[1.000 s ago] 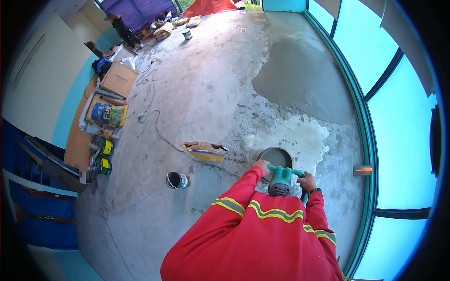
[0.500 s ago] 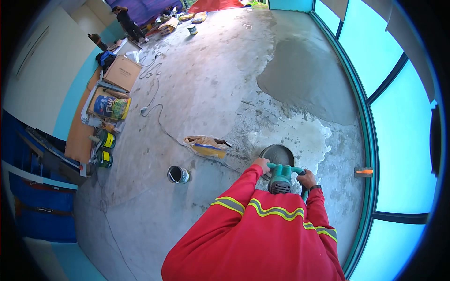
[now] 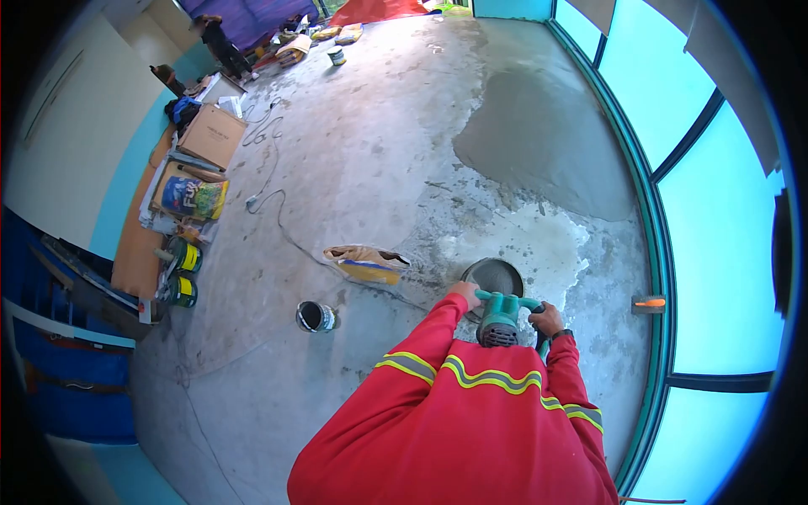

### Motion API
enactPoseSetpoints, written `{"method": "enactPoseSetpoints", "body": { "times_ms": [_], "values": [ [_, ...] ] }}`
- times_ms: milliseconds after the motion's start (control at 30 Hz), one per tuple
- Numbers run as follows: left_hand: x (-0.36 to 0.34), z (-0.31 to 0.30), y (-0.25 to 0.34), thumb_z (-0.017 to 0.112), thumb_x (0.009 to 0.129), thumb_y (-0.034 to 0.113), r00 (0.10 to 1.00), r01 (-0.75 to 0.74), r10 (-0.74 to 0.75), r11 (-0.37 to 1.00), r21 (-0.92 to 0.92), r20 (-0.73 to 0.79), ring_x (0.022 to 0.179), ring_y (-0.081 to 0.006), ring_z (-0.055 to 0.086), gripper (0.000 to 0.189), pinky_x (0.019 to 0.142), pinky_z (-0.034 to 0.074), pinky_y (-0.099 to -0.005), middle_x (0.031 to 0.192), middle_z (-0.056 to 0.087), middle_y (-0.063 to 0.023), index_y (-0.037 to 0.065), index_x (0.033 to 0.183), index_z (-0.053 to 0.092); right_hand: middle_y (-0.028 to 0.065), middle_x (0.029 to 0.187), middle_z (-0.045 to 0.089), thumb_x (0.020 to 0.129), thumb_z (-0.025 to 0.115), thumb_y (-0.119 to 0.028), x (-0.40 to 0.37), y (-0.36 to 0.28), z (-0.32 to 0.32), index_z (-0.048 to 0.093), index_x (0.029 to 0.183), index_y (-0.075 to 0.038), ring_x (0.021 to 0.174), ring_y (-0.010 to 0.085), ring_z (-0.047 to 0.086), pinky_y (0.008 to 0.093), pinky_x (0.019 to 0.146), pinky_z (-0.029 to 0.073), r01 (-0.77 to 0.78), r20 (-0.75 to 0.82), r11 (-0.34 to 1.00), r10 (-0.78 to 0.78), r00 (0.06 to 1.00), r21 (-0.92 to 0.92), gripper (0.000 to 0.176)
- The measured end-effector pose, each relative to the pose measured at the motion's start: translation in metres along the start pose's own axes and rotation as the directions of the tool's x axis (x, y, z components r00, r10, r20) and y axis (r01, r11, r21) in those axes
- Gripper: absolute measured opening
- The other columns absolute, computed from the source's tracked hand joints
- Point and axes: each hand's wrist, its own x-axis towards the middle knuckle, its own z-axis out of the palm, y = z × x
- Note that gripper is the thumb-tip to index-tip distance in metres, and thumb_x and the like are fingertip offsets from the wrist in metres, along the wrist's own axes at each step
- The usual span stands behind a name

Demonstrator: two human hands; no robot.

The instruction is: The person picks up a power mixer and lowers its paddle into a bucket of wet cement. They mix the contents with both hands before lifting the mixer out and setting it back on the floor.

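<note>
With my left hand [image 3: 464, 293] I grip the left handle of a green electric hand mixer [image 3: 502, 318]. Closed round its right handle is my right hand [image 3: 547, 319], a dark band at the wrist. The mixer's body hangs between both hands, in front of my red sleeves. Just beyond it stands a round dark bucket [image 3: 497, 274] holding grey wet mix. The mixer's lower end is hidden behind its body and the bucket. To the left lie an open paper bag [image 3: 368, 263] and a small dark pail [image 3: 316, 316].
Wet grey screed [image 3: 547, 139] covers the floor ahead, beside the window frame [image 3: 654, 194]. An orange-handled trowel [image 3: 648, 304] rests by that frame. A power cord [image 3: 290, 240] crosses the floor. Cartons [image 3: 212, 135] and paint tins [image 3: 183, 290] line the left; a person [image 3: 223, 46] stands far back.
The view has shifted slightly, so the surroundings appear a little further left. Both hands keep their hold on the mixer over the bucket.
</note>
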Motion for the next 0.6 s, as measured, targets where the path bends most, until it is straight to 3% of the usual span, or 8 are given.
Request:
{"method": "enactPoseSetpoints", "body": {
  "times_ms": [133, 167, 200, 233, 400, 600],
  "values": [
    [-0.003, -0.009, 0.009, 0.067, 0.068, 0.029, 1.0, 0.018, -0.018, 1.0, 0.011, 0.007, 0.087, -0.0351, 0.064, 0.022, 0.08, 0.051, -0.0466, 0.088, 0.067, -0.0153, 0.014, 0.085, 0.067, 0.0161, 0.072, 0.064, 0.063, 0.07, -0.026, 0.003, 0.005, -0.001, 0.061, 0.085, 0.001, 0.067, 0.028, 0.065, 0.039, 0.063, 0.052, 0.044, -0.021, 0.998, -0.045, 0.999, -0.05, 0.037],
    [0.001, -0.008, 0.009, 0.067, 0.069, 0.029, 0.999, 0.022, -0.024, 0.999, 0.045, 0.029, 0.089, -0.0351, 0.064, 0.024, 0.082, 0.051, -0.046, 0.091, 0.068, -0.015, 0.016, 0.089, 0.069, 0.019, 0.079, 0.066, 0.062, 0.07, -0.03, -0.004, -0.005, -0.004, 0.062, 0.087, 0.001, 0.074, 0.0316, 0.065, 0.041, 0.068, 0.051, 0.03, -0.037, 0.997, -0.033, 0.999, -0.076, 0.04],
    [0.005, -0.007, 0.008, 0.067, 0.069, 0.029, 0.998, 0.023, -0.027, 0.997, 0.077, 0.059, 0.091, -0.0352, 0.064, 0.027, 0.083, 0.051, -0.0454, 0.094, 0.068, -0.0146, 0.018, 0.093, 0.07, 0.0203, 0.083, 0.066, 0.062, 0.07, -0.032, 0.018, 0.027, 0.005, 0.062, 0.089, 0.001, 0.079, 0.0333, 0.065, 0.042, 0.072, 0.051, 0.081, -0.052, 0.983, -0.09, 0.995, -0.162, 0.043],
    [0.008, -0.004, 0.006, 0.068, 0.069, 0.029, 0.998, 0.012, -0.015, 0.999, 0.053, 0.064, 0.091, -0.0353, 0.064, 0.028, 0.083, 0.051, -0.0455, 0.094, 0.068, -0.0148, 0.018, 0.094, 0.07, 0.0203, 0.084, 0.066, 0.062, 0.07, -0.031, 0.008, 0.01, -0.001, 0.062, 0.091, 0.0, 0.081, 0.033, 0.065, 0.0416, 0.074, 0.051, -0.027, -0.018, 0.993, 0.025, 1.0, -0.117, 0.044],
    [0.018, -0.008, 0.013, 0.069, 0.066, 0.029, 0.996, -0.012, 0.012, 1.0, 0.003, 0.093, 0.09, -0.0352, 0.064, 0.031, 0.082, 0.051, -0.0449, 0.092, 0.068, -0.015, 0.018, 0.095, 0.07, 0.0143, 0.076, 0.065, 0.063, 0.071, -0.023, 0.02, 0.034, -0.001, 0.062, 0.093, 0.0, 0.065, 0.0237, 0.064, 0.037, 0.064, 0.053, 0.008, -0.014, 1.0, -0.009, 1.0, -0.026, 0.039],
    [0.036, 0.006, 0.006, 0.069, 0.064, 0.028, 0.993, -0.056, 0.054, 0.998, 0.014, 0.104, 0.087, -0.033, 0.065, 0.032, 0.078, 0.052, -0.0436, 0.089, 0.069, -0.0138, 0.016, 0.093, 0.069, 0.0132, 0.075, 0.064, 0.062, 0.071, -0.021, 0.01, 0.025, -0.008, 0.061, 0.093, 0.0, 0.067, 0.0233, 0.064, 0.0362, 0.063, 0.052, -0.034, -0.033, 0.999, 0.033, 0.999, -0.023, 0.038]
  ]
}}
